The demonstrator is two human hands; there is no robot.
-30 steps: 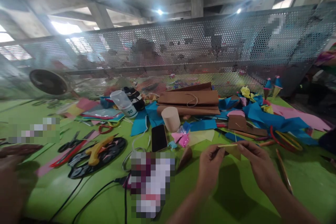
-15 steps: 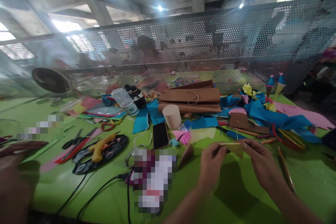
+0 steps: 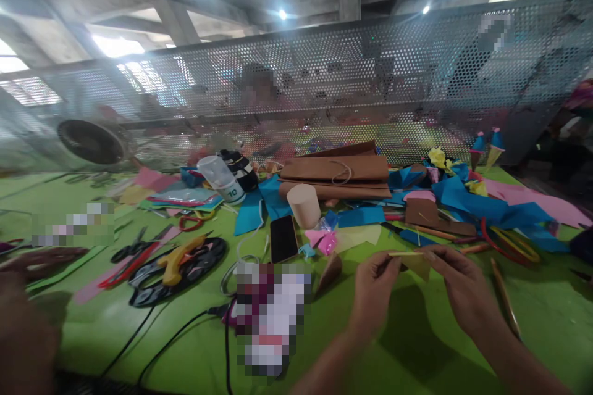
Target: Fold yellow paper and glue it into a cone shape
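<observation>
Between my two hands is a small piece of yellow paper [image 3: 419, 264], its upper edge level and its lower part narrowing to a point. My left hand [image 3: 377, 284] pinches its left end with thumb and fingers. At the other end, my right hand [image 3: 456, 278] grips it the same way. Both hands are raised a little above the green table [image 3: 412, 358]. A brown folded paper piece [image 3: 330, 273] stands just left of my left hand. To the right of my right hand lies a pencil-like stick [image 3: 506, 299].
A phone [image 3: 283, 239], a pale paper roll [image 3: 303, 205] and a glue gun [image 3: 178, 259] on a black stand lie leftward. Brown sheets [image 3: 333, 170] and blue scraps [image 3: 491, 200] line the back. Scissors [image 3: 514, 244] rest at right. Another person's hand [image 3: 41, 262] is at far left.
My hands and the yellow paper stay almost still. At far left, the other person's hand has shifted slightly, with a green strip beside it.
</observation>
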